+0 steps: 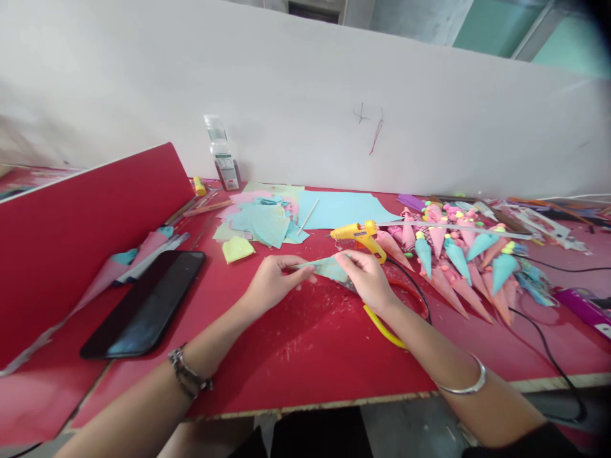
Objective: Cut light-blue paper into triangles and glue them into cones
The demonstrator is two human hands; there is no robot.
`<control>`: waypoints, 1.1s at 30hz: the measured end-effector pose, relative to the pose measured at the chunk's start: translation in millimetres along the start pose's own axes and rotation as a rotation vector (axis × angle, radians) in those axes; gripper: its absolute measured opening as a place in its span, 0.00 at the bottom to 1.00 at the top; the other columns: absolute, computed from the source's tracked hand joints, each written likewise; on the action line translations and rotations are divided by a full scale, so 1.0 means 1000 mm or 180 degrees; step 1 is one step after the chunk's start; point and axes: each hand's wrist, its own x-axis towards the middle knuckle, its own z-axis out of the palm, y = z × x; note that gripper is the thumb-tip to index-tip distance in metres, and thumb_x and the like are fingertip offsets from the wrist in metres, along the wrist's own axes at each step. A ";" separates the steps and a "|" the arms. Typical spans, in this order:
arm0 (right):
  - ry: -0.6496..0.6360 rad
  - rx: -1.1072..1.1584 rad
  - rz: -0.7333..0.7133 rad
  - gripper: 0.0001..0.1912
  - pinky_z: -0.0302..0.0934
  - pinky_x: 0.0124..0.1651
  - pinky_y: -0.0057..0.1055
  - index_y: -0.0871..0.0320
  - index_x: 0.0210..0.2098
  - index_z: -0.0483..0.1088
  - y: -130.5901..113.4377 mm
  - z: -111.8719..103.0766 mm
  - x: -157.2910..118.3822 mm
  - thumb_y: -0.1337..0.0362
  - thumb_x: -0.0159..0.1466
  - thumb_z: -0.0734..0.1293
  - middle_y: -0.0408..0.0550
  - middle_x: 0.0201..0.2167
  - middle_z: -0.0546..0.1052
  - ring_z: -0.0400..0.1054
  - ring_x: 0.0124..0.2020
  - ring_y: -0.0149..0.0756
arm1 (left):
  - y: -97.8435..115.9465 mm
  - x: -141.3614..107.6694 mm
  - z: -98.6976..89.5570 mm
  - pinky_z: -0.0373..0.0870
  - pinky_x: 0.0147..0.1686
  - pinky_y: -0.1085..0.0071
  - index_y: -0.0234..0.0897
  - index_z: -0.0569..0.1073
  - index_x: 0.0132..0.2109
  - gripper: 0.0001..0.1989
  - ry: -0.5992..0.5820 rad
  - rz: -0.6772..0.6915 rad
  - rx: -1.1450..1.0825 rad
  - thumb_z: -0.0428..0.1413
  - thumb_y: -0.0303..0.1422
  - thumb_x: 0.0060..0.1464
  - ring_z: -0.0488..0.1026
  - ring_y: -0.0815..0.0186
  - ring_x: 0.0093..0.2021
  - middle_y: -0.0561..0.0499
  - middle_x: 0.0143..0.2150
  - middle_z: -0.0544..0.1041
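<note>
The light-blue paper (329,268) lies between the two hands, its long axis running roughly left to right: off the fingertips of the left hand (273,285) to the right, and off those of the right hand (370,281) to the left. Neither hand is nearer, since both touch it, the left at one end and the right at the other. The left hand is closed to a pinch, thumb and fingers on the paper's edge; the right hand is pinched on it too, its fingers curled over the far end. Counted around them, there is one yellow glue gun (360,236) just beyond the right hand, and one pair of what look like scissors (382,327), with a red loop and a yellow one, partly hidden under the right hand and forearm. Four blue cones (457,256) lie to the right of the right hand, among pink cones (443,289) too overlapped to count. Beyond the left hand are one yellow-green pad (237,249), one loose heap of paper pieces (267,222) and, farther off, one bottle (225,162). To the left of the left hand, one phone (147,305) lies flat on the red worktop (296,356)
</note>
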 end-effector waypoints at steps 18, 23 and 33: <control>-0.0566 0.0119 -0.0113 0.19 0.60 0.40 0.30 0.59 0.38 0.73 -0.002 0.000 -0.003 0.54 0.63 0.56 0.45 0.32 0.76 0.68 0.35 0.36 | 0.000 -0.002 -0.006 0.58 0.24 0.79 0.34 0.74 0.25 0.20 -0.0478 0.0550 0.0700 0.45 0.37 0.59 0.65 0.74 0.21 0.55 0.20 0.72; -0.0474 -0.0054 -0.0159 0.16 0.58 0.30 0.27 0.59 0.30 0.72 -0.002 0.001 -0.003 0.54 0.60 0.59 0.43 0.24 0.72 0.64 0.28 0.33 | 0.001 -0.002 -0.006 0.61 0.24 0.79 0.33 0.73 0.25 0.22 -0.0615 0.0392 0.0470 0.44 0.37 0.60 0.67 0.74 0.20 0.53 0.21 0.74; -0.0450 -0.0191 -0.0198 0.18 0.51 0.26 0.26 0.59 0.24 0.64 -0.001 0.001 -0.003 0.53 0.62 0.56 0.40 0.19 0.61 0.55 0.22 0.28 | 0.002 -0.003 -0.007 0.65 0.24 0.77 0.31 0.72 0.23 0.26 -0.0864 0.0174 -0.0116 0.40 0.39 0.61 0.68 0.73 0.17 0.49 0.21 0.76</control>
